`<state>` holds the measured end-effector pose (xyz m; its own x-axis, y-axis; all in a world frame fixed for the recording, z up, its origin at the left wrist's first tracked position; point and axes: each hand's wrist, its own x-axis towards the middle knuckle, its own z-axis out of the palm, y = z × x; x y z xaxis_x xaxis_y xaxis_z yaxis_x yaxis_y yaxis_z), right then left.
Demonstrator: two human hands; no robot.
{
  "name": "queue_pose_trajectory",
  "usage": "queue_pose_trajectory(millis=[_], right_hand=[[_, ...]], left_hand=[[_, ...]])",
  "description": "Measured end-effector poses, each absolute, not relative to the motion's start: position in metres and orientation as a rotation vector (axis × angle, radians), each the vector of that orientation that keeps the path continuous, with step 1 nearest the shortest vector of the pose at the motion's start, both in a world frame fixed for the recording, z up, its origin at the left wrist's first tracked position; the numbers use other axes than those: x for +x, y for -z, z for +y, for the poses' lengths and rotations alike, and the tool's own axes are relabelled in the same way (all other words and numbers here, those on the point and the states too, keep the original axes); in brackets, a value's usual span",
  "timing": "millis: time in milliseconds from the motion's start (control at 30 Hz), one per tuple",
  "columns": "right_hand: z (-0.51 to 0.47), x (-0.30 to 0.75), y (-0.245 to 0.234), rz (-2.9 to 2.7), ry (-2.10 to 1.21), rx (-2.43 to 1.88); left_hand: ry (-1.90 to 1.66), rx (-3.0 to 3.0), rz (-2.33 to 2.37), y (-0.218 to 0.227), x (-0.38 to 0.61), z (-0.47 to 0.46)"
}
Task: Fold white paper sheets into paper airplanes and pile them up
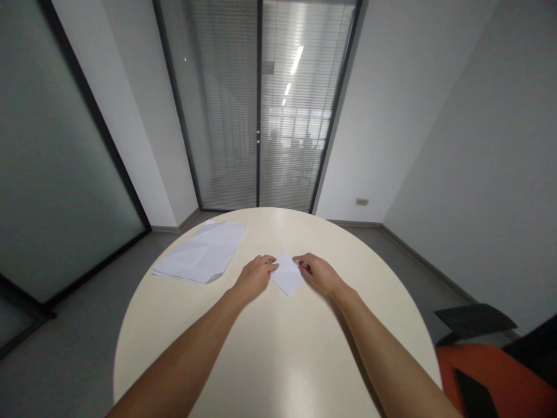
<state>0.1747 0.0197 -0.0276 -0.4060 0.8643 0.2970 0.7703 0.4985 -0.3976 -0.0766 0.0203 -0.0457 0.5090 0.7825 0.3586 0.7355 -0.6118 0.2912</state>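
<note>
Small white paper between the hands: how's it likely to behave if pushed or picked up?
Probably very light: the small white paper looks thin. Likely to slide rather than roll, since it lies flat on a glossy table. Perhaps stiffer than a single sheet, as it appears folded.

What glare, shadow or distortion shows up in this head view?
Head view: soft glare on the near part of the tabletop; a dark shadow along the right forearm; outer black frames converging downward; the small paper pale, its creases faint.

Sm. sheet (288, 281) & lg. sheets (204, 249): matt ppr; tbl top (261, 360): smooth, glossy.
</note>
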Motion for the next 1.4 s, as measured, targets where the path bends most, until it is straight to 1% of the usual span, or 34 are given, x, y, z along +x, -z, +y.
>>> queue_pose_trajectory(millis=[200, 300, 400, 533, 700, 833, 1000, 1100, 1233, 1400], right_hand=[[0.021, 0.169, 0.031, -2.352, -0.206, -1.283], [0.021, 0.163, 0.033, -2.412, -0.162, -1.168], [0.020, 0.159, 0.036, -2.442, -0.173, -1.073], [0.019, 0.157, 0.038, -2.427, -0.187, -1.047], [0.019, 0.155, 0.037, -2.437, -0.127, -1.004], [0.021, 0.155, 0.037, -2.481, -0.162, -0.967], [0.025, 0.158, 0.041, -2.536, -0.186, -0.955], [0.025, 0.159, 0.041, -2.537, -0.119, -0.988], [0.023, 0.159, 0.037, -2.437, -0.015, -1.144], [0.021, 0.158, 0.033, -2.439, -0.107, -1.184]], left_hand=[[-0.685, 2.662, 1.301, 0.046, -0.076, 0.022], [-0.671, 2.670, 1.287, 0.045, -0.076, 0.021], [-0.679, 2.683, 1.258, 0.042, -0.077, 0.020], [-0.714, 2.693, 1.201, 0.041, -0.078, 0.018], [-0.721, 2.723, 1.075, 0.041, -0.076, 0.016], [-0.726, 2.779, 0.977, 0.038, -0.076, 0.013], [-0.657, 2.879, 0.950, 0.029, -0.075, 0.008], [-0.582, 2.911, 0.963, 0.025, -0.073, 0.004], [-0.540, 2.914, 0.989, 0.022, -0.069, -0.002], [-0.533, 2.898, 1.035, 0.020, -0.066, -0.004]])
